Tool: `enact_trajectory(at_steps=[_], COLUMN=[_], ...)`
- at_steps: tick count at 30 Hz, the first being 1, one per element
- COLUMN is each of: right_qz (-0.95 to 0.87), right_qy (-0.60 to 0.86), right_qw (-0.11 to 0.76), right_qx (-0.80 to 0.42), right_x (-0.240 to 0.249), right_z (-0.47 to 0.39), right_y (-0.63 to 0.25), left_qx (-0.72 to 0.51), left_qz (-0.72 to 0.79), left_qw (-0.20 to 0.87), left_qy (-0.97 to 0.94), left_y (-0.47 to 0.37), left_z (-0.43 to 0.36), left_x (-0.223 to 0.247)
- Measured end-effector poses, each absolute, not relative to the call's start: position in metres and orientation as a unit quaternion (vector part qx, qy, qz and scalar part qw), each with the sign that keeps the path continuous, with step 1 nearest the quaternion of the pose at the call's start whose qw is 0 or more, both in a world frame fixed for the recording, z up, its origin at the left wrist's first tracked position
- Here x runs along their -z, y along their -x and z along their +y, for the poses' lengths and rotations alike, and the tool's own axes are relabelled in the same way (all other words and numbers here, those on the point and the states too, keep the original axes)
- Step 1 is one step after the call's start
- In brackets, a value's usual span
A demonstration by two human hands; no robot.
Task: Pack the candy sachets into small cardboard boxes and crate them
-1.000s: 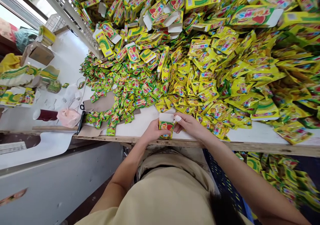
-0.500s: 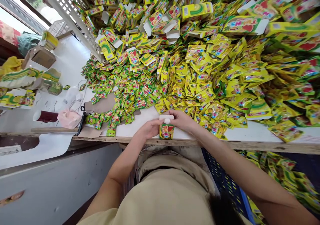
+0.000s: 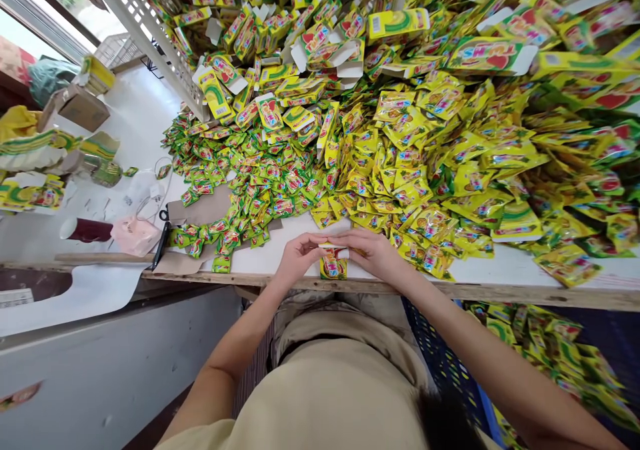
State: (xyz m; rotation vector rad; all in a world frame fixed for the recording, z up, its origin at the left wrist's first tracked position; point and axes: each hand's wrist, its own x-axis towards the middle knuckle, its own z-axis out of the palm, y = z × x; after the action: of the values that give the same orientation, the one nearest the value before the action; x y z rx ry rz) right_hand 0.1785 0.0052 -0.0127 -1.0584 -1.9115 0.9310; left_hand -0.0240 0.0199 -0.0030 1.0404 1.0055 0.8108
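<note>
A small yellow and green candy box [image 3: 333,269] is held between my two hands at the table's front edge. My left hand [image 3: 302,257] grips its left side, fingers closed around the upper end. On the other side my right hand [image 3: 370,251] closes on the top right, beside a white side flap. Fingers partly cover the top, so I cannot tell whether it is closed. Just behind my hands lie yellow sachets [image 3: 360,183]. Small green wrapped candies [image 3: 270,197] are heaped beyond my left hand.
More yellow boxes [image 3: 325,43] pile up at the back near a white perforated basket [image 3: 145,30]. Scissors [image 3: 163,243], a pink plastic bag [image 3: 136,235] and a dark red cup [image 3: 87,230] lie at the left. Below right, a blue crate [image 3: 440,350] stands near more sachets.
The white top flap that stood up on the box is now tilted down under my fingers. My left hand has moved up to the box's top, and my right hand has shifted right.
</note>
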Motion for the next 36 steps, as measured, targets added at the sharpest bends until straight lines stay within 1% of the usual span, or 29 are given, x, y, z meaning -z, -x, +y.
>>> enact_trajectory(at_steps=[5,9,12,15,17,20,23,30,34,36], right_qz=[-0.722,-0.701,-0.655,-0.596,-0.58,-0.611,-0.665,-0.672,-0.684,-0.684], right_qy=[0.443,0.488,0.518,0.518,0.518,0.516,0.481,0.475,0.459,0.461], right_qw=[0.342,0.313,0.316,0.335,0.337,0.322,0.32,0.391,0.414,0.415], right_qx=[-0.408,-0.415,-0.45,-0.514,-0.531,-0.507,-0.473,-0.412,-0.387,-0.384], right_x=[0.004,-0.004,-0.001,0.004,0.005,0.004,0.003,0.012,0.019,0.02], right_z=[0.005,0.008,0.009,0.012,0.014,0.013,0.007,-0.011,-0.015,-0.016], right_y=[-0.178,-0.172,-0.168,-0.166,-0.167,-0.173,-0.179,-0.175,-0.172,-0.166], left_qx=[-0.324,-0.305,-0.314,-0.311,-0.31,-0.305,-0.298,-0.366,-0.37,-0.368], left_qz=[0.446,0.478,0.485,0.489,0.493,0.495,0.474,0.437,0.409,0.407], left_qw=[0.661,0.64,0.637,0.657,0.67,0.661,0.616,0.537,0.479,0.468], left_qy=[-0.508,-0.519,-0.51,-0.482,-0.459,-0.475,-0.554,-0.621,-0.683,-0.692], left_y=[0.023,0.021,0.018,0.016,0.016,0.02,0.026,0.027,0.027,0.027], left_z=[0.022,0.026,0.03,0.034,0.036,0.035,0.029,0.012,0.011,0.01], left_x=[-0.001,-0.005,-0.007,-0.007,-0.006,-0.004,-0.002,0.01,0.011,0.009])
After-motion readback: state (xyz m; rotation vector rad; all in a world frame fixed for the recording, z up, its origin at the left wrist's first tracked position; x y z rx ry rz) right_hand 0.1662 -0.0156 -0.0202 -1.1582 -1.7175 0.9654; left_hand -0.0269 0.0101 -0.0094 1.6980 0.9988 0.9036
